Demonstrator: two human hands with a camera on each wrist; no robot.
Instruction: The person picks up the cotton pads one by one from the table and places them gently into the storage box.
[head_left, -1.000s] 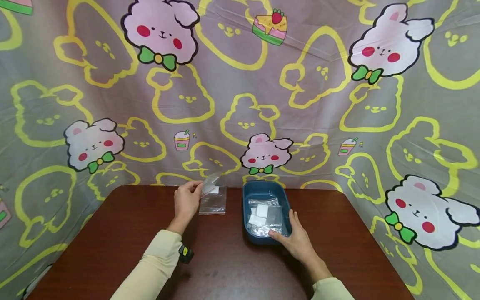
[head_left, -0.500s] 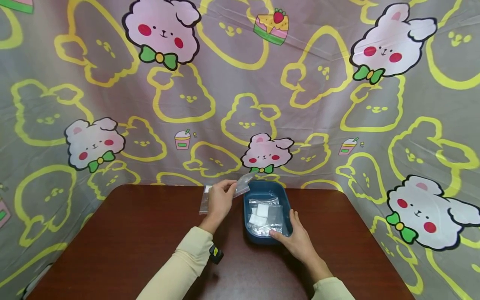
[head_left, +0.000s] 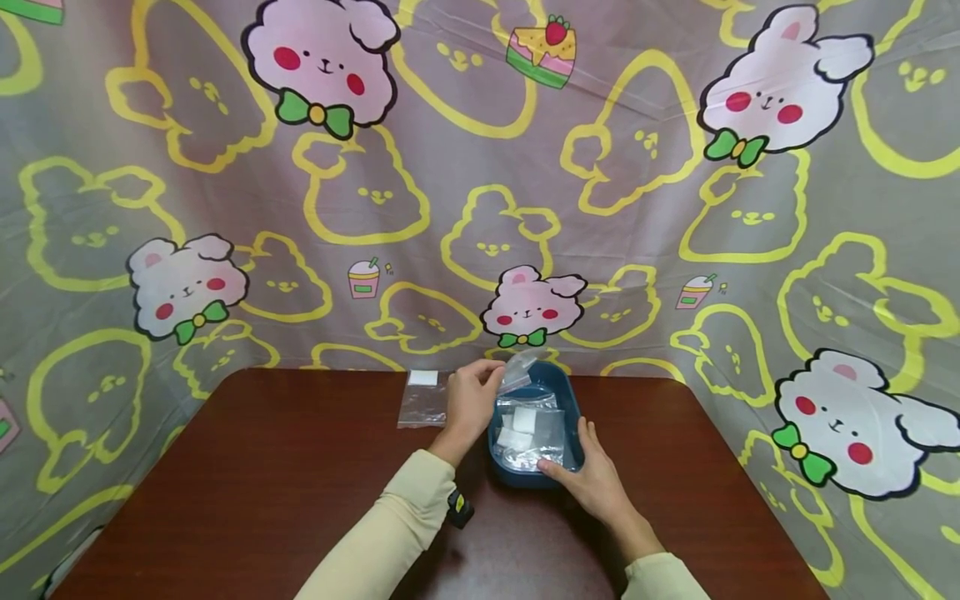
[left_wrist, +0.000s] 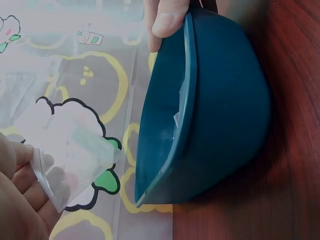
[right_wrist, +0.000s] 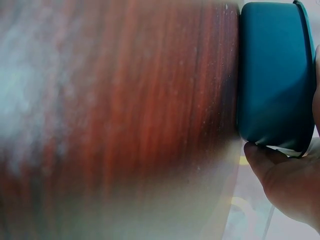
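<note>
My left hand [head_left: 471, 404] pinches a small clear zip-lock bag [head_left: 517, 372] by its edge, over the far left part of a dark blue plastic box [head_left: 564, 385]. In the left wrist view that bag [left_wrist: 75, 157] hangs from thumb and fingers, beside the box's rim. My right hand [head_left: 597, 477] grips the box at its near right side, its thumb at the rim and its fingers along the outer wall. Inside the box lie several clear zip-lock bags [head_left: 551, 427] with white labels or squares. In the right wrist view the box wall [right_wrist: 275, 70] shows against the fingers.
Another clear zip-lock bag [head_left: 422, 407] with a white patch lies flat on the table to the left of the box, partly behind my left hand. The table [head_left: 247, 475] is dark reddish brown. A patterned curtain [head_left: 637, 208] hangs around its back and sides.
My left hand has carried the pinched bag to the right, from above the bag on the table to over the box. The right hand and the box have stayed in place.
</note>
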